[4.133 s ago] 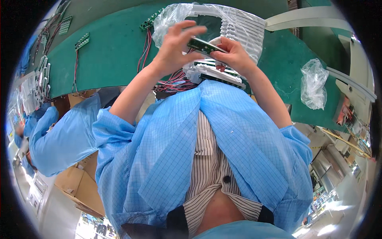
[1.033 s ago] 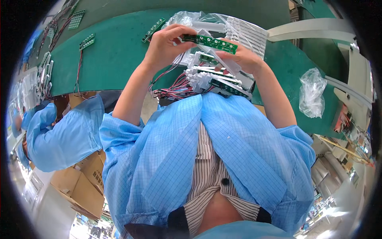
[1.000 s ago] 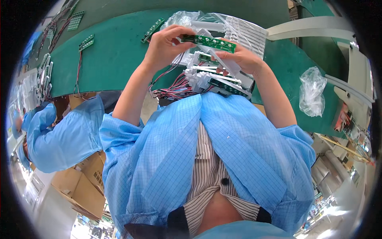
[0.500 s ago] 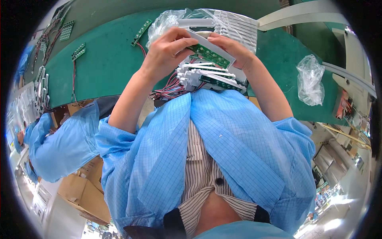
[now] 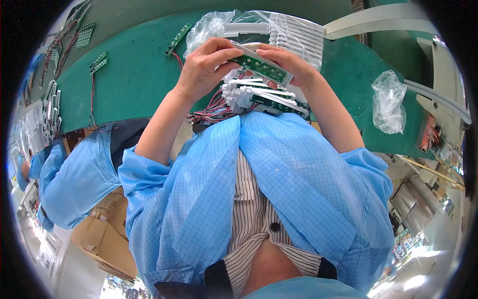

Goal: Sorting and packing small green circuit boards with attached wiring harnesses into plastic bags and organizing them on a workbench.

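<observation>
A green circuit board (image 5: pixel 261 68) sits in a long white plastic housing, held up in front of me and slanting down to the right. My left hand (image 5: pixel 206 67) pinches its left end between thumb and fingers. Around its far edge and right part curls my right hand (image 5: pixel 290 64), with some fingertips showing below the near edge. Under the held piece lies a stack of white plastic housings with boards (image 5: pixel 241 95), close to my body. A bundle of red, black and white wires (image 5: pixel 211 112) spreads from the stack's left side.
Behind my hands lies a clear plastic bag of white housings (image 5: pixel 296 37). Green boards with wires (image 5: pixel 178 39) (image 5: pixel 99 63) rest on the green table (image 5: pixel 129 79) to the left. A crumpled clear bag (image 5: pixel 388 102) lies right. A co-worker in blue (image 5: pixel 82 179) and a cardboard box (image 5: pixel 102 239) are at left.
The held board and housing have tilted a little and their right end sits slightly lower. My right fingers have shifted left along the far edge. The co-worker at left has moved slightly.
</observation>
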Motion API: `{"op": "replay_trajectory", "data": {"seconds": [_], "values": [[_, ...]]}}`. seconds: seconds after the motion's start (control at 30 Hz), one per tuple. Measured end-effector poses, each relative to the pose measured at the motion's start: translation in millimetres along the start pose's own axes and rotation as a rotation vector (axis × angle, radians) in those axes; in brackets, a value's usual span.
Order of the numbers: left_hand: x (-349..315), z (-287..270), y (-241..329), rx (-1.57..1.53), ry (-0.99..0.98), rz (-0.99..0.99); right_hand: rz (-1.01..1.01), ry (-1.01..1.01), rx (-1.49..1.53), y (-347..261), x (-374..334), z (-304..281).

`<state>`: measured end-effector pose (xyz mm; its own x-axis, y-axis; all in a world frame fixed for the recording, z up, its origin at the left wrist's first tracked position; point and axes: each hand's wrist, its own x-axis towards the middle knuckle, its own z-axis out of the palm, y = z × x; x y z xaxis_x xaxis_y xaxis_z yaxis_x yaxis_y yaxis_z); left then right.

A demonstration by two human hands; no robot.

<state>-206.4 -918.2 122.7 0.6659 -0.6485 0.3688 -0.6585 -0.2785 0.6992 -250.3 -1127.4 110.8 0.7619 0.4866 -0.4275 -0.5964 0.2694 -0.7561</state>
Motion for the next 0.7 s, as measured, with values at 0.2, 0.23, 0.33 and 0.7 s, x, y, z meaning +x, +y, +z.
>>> {"op": "replay_trajectory", "data": {"seconds": [0.2, 0.23, 0.33, 0.7], "values": [[-2.2, 0.4, -0.8, -0.013, -0.009, -0.001, 0.016, 0.008, 0.021, 1.5, 1.8, 1.0], [-3.0, 0.4, -1.3, -0.040, -0.015, -0.017, 0.016, 0.008, 0.021, 2.0, 1.8, 0.9], [-4.2, 1.5, -2.8, -0.037, -0.027, -0.027, 0.028, 0.004, 0.038, 3.3, 2.1, 0.6], [-2.5, 3.1, 2.2, 0.020, -0.025, 0.008, 0.019, 0.054, -0.014, 3.2, 3.7, 10.5]]}}
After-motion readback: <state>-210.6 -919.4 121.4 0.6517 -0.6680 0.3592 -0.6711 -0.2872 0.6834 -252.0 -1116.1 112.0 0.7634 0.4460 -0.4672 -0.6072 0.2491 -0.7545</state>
